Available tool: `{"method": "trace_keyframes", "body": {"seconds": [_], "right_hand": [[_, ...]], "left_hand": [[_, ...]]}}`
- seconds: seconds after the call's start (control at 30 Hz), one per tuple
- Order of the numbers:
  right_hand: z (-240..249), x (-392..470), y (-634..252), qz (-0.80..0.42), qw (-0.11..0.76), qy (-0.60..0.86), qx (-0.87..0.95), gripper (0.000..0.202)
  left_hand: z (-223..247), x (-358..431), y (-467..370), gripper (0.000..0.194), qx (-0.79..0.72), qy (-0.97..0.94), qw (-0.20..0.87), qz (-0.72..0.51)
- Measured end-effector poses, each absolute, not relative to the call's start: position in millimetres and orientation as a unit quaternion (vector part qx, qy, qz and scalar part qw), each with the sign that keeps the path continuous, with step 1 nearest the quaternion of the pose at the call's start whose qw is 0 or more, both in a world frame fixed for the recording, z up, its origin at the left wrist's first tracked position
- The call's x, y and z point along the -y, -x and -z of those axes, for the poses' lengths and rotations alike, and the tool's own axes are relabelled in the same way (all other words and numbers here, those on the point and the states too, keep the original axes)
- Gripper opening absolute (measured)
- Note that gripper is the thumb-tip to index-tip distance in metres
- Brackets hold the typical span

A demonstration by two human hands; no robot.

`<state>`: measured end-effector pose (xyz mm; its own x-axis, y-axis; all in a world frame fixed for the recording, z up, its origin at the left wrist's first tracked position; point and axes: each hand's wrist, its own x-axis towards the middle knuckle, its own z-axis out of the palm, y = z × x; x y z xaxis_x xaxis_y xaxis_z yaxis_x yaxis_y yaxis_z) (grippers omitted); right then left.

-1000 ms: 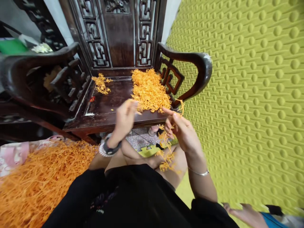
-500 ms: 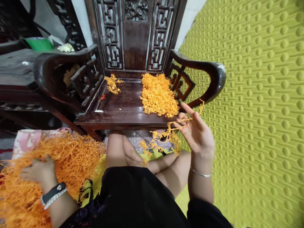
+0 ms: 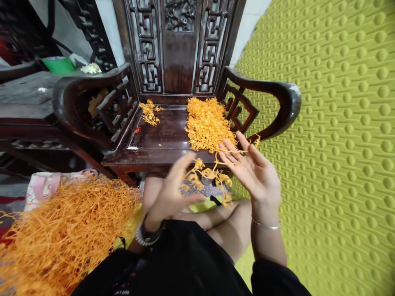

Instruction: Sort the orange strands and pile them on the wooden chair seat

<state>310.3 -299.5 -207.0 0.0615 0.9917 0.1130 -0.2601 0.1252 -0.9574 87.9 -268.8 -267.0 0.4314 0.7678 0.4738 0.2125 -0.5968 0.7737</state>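
From my right hand (image 3: 257,172), palm up with the fingers stretched, hangs a bunch of orange strings with frilly ends (image 3: 222,177). Its strings run across the fingers and are held near the thumb. My left hand (image 3: 171,191) is just left of the hanging frills, blurred, its thumb and fingers apart; I see nothing held in it. Beyond the hands, a dense pile of orange frilly pieces (image 3: 210,123) lies on the right of the dark wooden chair seat (image 3: 171,137). A smaller orange cluster (image 3: 150,112) rests at the seat's back left.
A large heap of loose orange strings (image 3: 70,230) lies at the lower left, against a white and pink bag (image 3: 43,187). Curved chair arms (image 3: 291,100) flank the seat. A dark side table (image 3: 24,96) holds a green container (image 3: 58,65). Yellow bumpy matting (image 3: 339,164) is on the right.
My left hand has come out of the string heap and moved right, beside the hanging frills. My right hand keeps the strings, its fingers now straighter. The view has shifted slightly.
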Motion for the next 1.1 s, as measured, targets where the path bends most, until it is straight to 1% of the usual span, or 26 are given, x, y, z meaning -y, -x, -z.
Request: {"method": "trace_keyframes", "body": {"seconds": [0.07, 0.1, 0.13, 0.17, 0.23, 0.27, 0.33, 0.37, 0.4, 0.47, 0.5, 0.53, 0.6, 0.63, 0.7, 0.8, 0.87, 0.9, 0.97, 1.03, 1.1], "right_hand": [[206, 298, -310, -0.495, 0.597, 0.426, 0.466, 0.047], [205, 298, -313, -0.476, 0.593, 0.439, 0.477, 0.051], [204, 299, -317, -0.455, 0.587, 0.456, 0.490, 0.055], [204, 301, -323, -0.430, 0.576, 0.478, 0.505, 0.060], [202, 311, -339, -0.367, 0.522, 0.548, 0.541, 0.065], [201, 319, -347, -0.328, 0.473, 0.597, 0.560, 0.062], [196, 341, -360, -0.229, 0.379, 0.691, 0.571, 0.043], [193, 353, -363, -0.172, 0.364, 0.719, 0.566, 0.032], [189, 364, -363, -0.118, 0.381, 0.724, 0.563, 0.026], [180, 380, -356, -0.046, 0.457, 0.660, 0.595, 0.019], [176, 384, -349, -0.041, 0.468, 0.613, 0.635, 0.014], [174, 384, -341, -0.057, 0.449, 0.573, 0.684, 0.014], [173, 378, -326, -0.130, 0.351, 0.529, 0.762, 0.034], [174, 373, -321, -0.164, 0.300, 0.524, 0.780, 0.039], [180, 364, -315, -0.202, 0.248, 0.526, 0.788, 0.036], [186, 360, -312, -0.188, 0.220, 0.566, 0.772, 0.022], [187, 363, -312, -0.169, 0.180, 0.595, 0.765, 0.015], [186, 365, -311, -0.164, 0.156, 0.602, 0.766, 0.018], [184, 371, -308, -0.168, 0.116, 0.600, 0.774, 0.027], [181, 379, -305, -0.181, 0.107, 0.583, 0.785, 0.031], [177, 387, -302, -0.197, 0.116, 0.563, 0.794, 0.033]], "left_hand": [[267, 263, -129, 0.052, -0.228, -0.829, 0.404, -0.314], [269, 261, -142, 0.043, -0.208, -0.830, 0.434, -0.282], [272, 259, -151, 0.035, -0.202, -0.816, 0.466, -0.275], [275, 258, -157, 0.032, -0.200, -0.795, 0.500, -0.281], [278, 256, -160, 0.033, -0.184, -0.747, 0.565, -0.299], [279, 255, -160, 0.035, -0.173, -0.731, 0.588, -0.299], [278, 253, -157, 0.039, -0.150, -0.729, 0.611, -0.272], [277, 252, -155, 0.040, -0.142, -0.739, 0.609, -0.251], [275, 251, -153, 0.042, -0.137, -0.755, 0.600, -0.226], [270, 250, -150, 0.046, -0.131, -0.793, 0.573, -0.163], [267, 250, -149, 0.049, -0.126, -0.810, 0.557, -0.134], [264, 250, -147, 0.051, -0.119, -0.824, 0.544, -0.110], [258, 251, -144, 0.049, -0.101, -0.841, 0.526, -0.082], [255, 252, -142, 0.046, -0.094, -0.846, 0.520, -0.077], [251, 252, -139, 0.040, -0.095, -0.852, 0.509, -0.075], [249, 251, -135, 0.033, -0.115, -0.851, 0.504, -0.093], [249, 251, -134, 0.028, -0.113, -0.848, 0.511, -0.088], [250, 251, -134, 0.027, -0.108, -0.850, 0.510, -0.080], [250, 253, -131, 0.034, -0.085, -0.858, 0.503, -0.060], [248, 257, -126, 0.039, -0.042, -0.874, 0.481, -0.050], [243, 262, -118, 0.037, 0.012, -0.894, 0.447, -0.037]]}}
